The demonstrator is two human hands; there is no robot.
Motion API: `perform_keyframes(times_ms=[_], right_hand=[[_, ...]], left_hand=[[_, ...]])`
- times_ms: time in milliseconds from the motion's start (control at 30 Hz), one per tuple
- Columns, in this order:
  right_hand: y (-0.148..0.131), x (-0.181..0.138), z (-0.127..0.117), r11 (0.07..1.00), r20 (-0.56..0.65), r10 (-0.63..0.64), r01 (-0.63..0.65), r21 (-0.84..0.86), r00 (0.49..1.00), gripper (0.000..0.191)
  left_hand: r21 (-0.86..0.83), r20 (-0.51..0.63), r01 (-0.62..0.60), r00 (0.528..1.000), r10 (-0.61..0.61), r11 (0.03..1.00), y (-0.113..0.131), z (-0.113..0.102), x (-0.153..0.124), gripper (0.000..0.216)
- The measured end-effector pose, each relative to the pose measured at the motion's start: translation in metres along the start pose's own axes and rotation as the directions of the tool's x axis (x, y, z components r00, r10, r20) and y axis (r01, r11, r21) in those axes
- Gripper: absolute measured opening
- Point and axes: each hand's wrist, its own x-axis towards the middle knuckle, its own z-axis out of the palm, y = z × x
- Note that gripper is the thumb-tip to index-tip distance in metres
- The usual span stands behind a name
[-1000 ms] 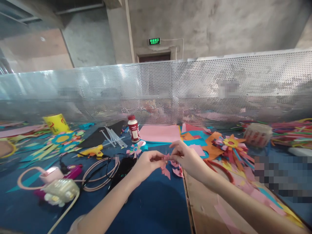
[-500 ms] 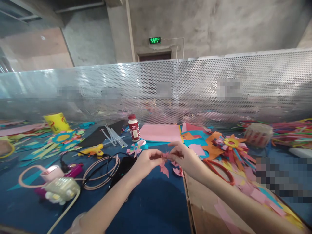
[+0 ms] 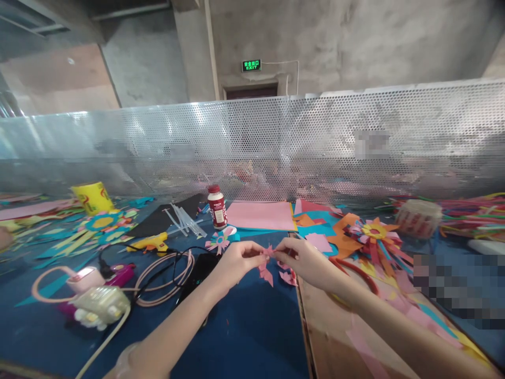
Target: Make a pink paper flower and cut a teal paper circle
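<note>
My left hand (image 3: 242, 261) is closed in a pinch on a small pink folded paper piece (image 3: 269, 250). From the other side, the thumb and fingertips of my right hand (image 3: 302, 260) are pressed together on the same piece. Both hands are above the blue tabletop (image 3: 260, 326), close to its seam with a brown board. Just below the fingertips are more pink paper bits (image 3: 266, 276), and a further pink scrap (image 3: 289, 277) lies by my right hand. The fingers partly hide the held piece.
Beyond my hands stand a red-capped bottle (image 3: 216, 207) and a pink sheet (image 3: 258, 216). Leftward are a yellow glue gun (image 3: 151, 243), glue sticks (image 3: 184, 220), a phone (image 3: 199, 276), coiled cables and a plug (image 3: 101, 308). Paper flowers (image 3: 374, 231) and scraps lie right. A perforated metal screen (image 3: 252, 147) rises behind.
My right hand's raised fingers have come down and closed in on the pink piece. My left hand stays nearly still. Another person's hand at the far left edge has shifted.
</note>
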Motion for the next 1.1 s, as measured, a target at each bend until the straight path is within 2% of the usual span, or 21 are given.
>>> perform_keyframes(times_ms=[167,367,567,833,933,1100], right_hand=[[0.002,-0.001,0.001,1.0,0.042,-0.008,0.007,0.015,0.999,0.022],[0.0,-0.001,0.001,0.999,0.054,-0.004,0.007,-0.052,0.999,0.02],[0.0,-0.002,0.003,1.0,0.08,0.008,-0.01,0.022,0.997,0.019],[0.01,0.004,-0.005,0.987,0.145,0.021,-0.044,0.153,0.989,0.04],[0.011,0.005,-0.006,0.991,0.124,0.017,-0.033,0.132,0.992,0.041],[0.009,0.004,-0.002,0.998,0.066,-0.011,0.007,0.067,0.998,0.03]], left_hand=[[0.035,0.03,0.002,1.0,-0.003,0.999,-0.001,-0.001,0.001,0.013],[0.076,0.045,0.021,0.999,-0.025,0.997,0.0,-0.001,0.001,0.016],[0.074,0.055,0.02,0.998,-0.024,0.997,0.0,0.0,0.001,0.013],[0.031,0.0,0.012,1.0,-0.012,0.999,0.002,-0.001,0.001,0.012],[-0.005,-0.017,0.028,0.999,-0.028,1.0,0.003,-0.001,0.002,0.011],[-0.007,-0.008,0.007,1.0,-0.007,1.0,-0.001,0.002,0.002,0.01]])
